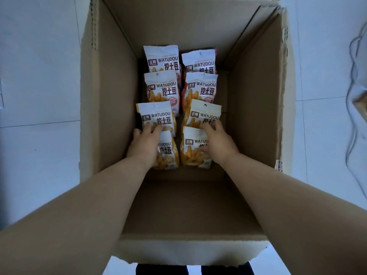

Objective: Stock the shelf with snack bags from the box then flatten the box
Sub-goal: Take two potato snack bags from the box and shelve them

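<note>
**Box** point(256, 100): open-topped cardboard, standing on the pale floor point(39, 96). You are leaning over it and reaching both arms down inside.

**Snack bags** point(160, 86): eight are showing, lying flat on the box bottom in two columns of four, overlapping like shingles. Their long axes are running straight away from you, with the hang-hole seams at the far end.

**Left hand** point(144, 144): you are resting it on the near left bag point(168, 155). The fingers point(154, 129) are bending over the line where that bag meets the next one beyond. Whether they are gripping or only lying there cannot be told.

**Right hand** point(218, 143): you are laying it on the near right bag point(191, 149). The fingers point(208, 126) are reaching past its top seam onto the bag beyond, and the thumb is lying on the printed face. A closed hold is not showing here either.

**Governing relation**: each near bag is lying directly under its own hand, with its long axis in line with that forearm and its far seam at the fingertips. Neither hand is nearer than the other. The rest of each column is lying beyond the fingertips.

**Status, as a judgement**: stocking is looking barely begun, and no shelf is in view. The coming lift is likely calling for the fingers to close on the far seams and draw each bag up and back toward you.
</note>
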